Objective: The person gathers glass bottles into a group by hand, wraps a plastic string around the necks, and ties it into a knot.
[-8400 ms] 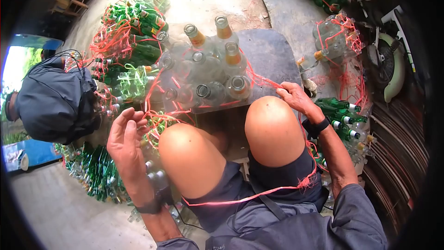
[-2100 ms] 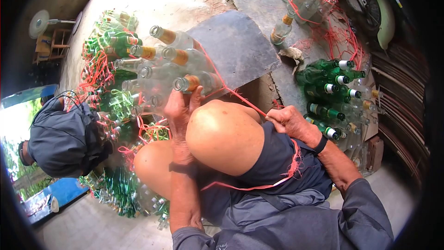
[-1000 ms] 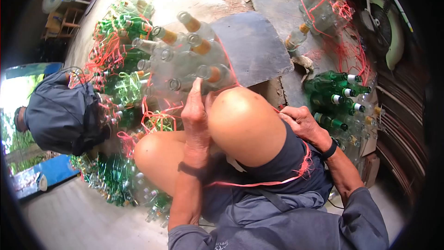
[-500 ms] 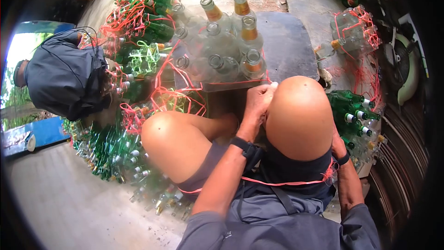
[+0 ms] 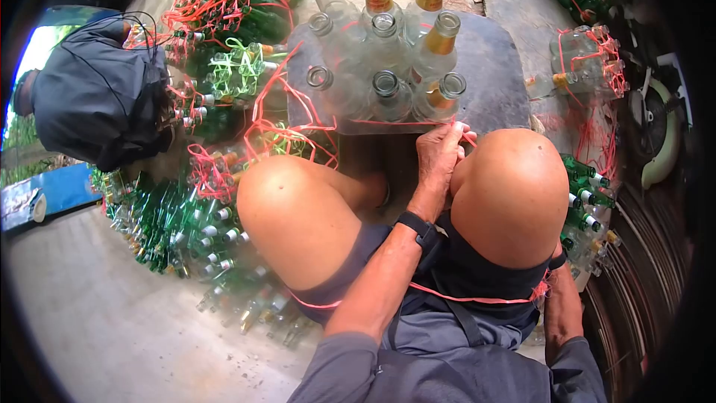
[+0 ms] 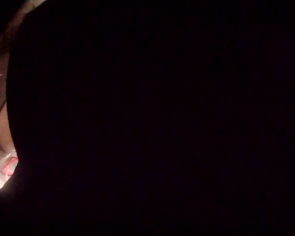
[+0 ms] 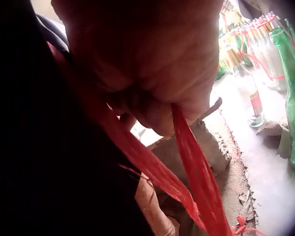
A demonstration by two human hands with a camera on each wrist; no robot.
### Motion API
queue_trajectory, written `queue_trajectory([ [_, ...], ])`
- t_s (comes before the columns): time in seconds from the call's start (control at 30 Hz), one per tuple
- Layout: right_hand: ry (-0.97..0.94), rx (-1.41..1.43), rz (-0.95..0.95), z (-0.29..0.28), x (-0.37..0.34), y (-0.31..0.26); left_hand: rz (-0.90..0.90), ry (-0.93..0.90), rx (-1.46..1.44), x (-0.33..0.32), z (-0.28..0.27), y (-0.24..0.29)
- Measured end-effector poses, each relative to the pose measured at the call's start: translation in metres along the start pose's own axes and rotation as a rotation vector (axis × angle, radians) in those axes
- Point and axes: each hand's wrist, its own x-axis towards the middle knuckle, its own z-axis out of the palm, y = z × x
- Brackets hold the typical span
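Note:
Several clear glass bottles point(image 5: 385, 51) stand upright in a tight group on a dark board point(image 5: 488, 67), with red plastic twine around them low down. At the group's near right corner, my left hand point(image 5: 438, 153) pinches the twine point(image 5: 468, 136) between thumb and fingers. My right knee hides my right hand in the head view. The right wrist view shows my right hand point(image 7: 147, 64) with its fingers curled round a flat red strand point(image 7: 201, 182), whose two lengths run downward from it. Nearly all of the left wrist view is dark.
Loose red twine point(image 5: 265, 130) lies left of the board. Tied green bottles point(image 5: 257, 26) stand at the back left, more green bottles point(image 5: 585, 194) at right. A black bag-like bundle point(image 5: 97, 97) is at far left. My bent knees point(image 5: 514, 190) flank the board's near edge.
My left hand has moved from beside the bottles to their near right corner and now pinches the twine. My right hand has dropped behind the right knee. The head view has shifted.

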Motion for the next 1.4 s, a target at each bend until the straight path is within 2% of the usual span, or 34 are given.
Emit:
queue_trajectory([
  [0.07, 0.014, -0.257, -0.100, 0.004, 0.003, 0.003, 0.002, 0.010, -0.026, 0.000, 0.001, -0.001],
  [0.1, 0.022, -0.270, -0.098, 0.004, 0.003, 0.000, 0.003, 0.016, -0.048, 0.001, 0.001, -0.002],
  [0.43, 0.076, -0.156, -0.024, -0.007, 0.002, -0.035, 0.002, 0.021, -0.078, 0.005, 0.003, -0.002],
  [0.53, 0.090, -0.127, -0.014, -0.008, 0.000, -0.044, 0.037, 0.022, 0.000, 0.004, -0.002, -0.004],
  [0.6, 0.102, -0.111, 0.002, -0.010, 0.003, -0.047, 0.035, -0.080, -0.089, 0.008, -0.007, -0.007],
  [0.7, 0.119, -0.095, 0.010, -0.013, 0.008, -0.046, 0.007, -0.094, -0.113, 0.009, -0.010, -0.013],
  [0.77, 0.169, -0.128, -0.235, -0.013, 0.018, -0.020, 0.003, -0.113, -0.117, 0.007, -0.012, -0.013],
  [0.8, 0.167, -0.129, -0.237, -0.013, 0.022, -0.009, -0.004, -0.135, -0.122, 0.007, -0.013, -0.013],
  [0.9, 0.147, 0.004, -0.205, -0.011, 0.023, -0.003, 0.005, -0.150, -0.104, 0.009, -0.014, -0.013],
  [0.97, 0.255, 0.468, 0.208, -0.002, 0.018, -0.015, 0.026, -0.136, -0.067, 0.008, -0.013, -0.013],
  [1.0, 0.278, 0.517, 0.257, -0.004, 0.020, -0.021, 0.044, -0.123, -0.028, 0.007, -0.013, -0.013],
  [1.17, 0.220, 0.325, 0.057, -0.026, 0.025, -0.102, 0.098, -0.089, 0.078, 0.007, -0.012, -0.009],
  [1.4, 0.044, 0.029, -0.383, -0.034, 0.073, -0.326, 0.146, -0.079, 0.163, 0.011, -0.011, -0.017],
])
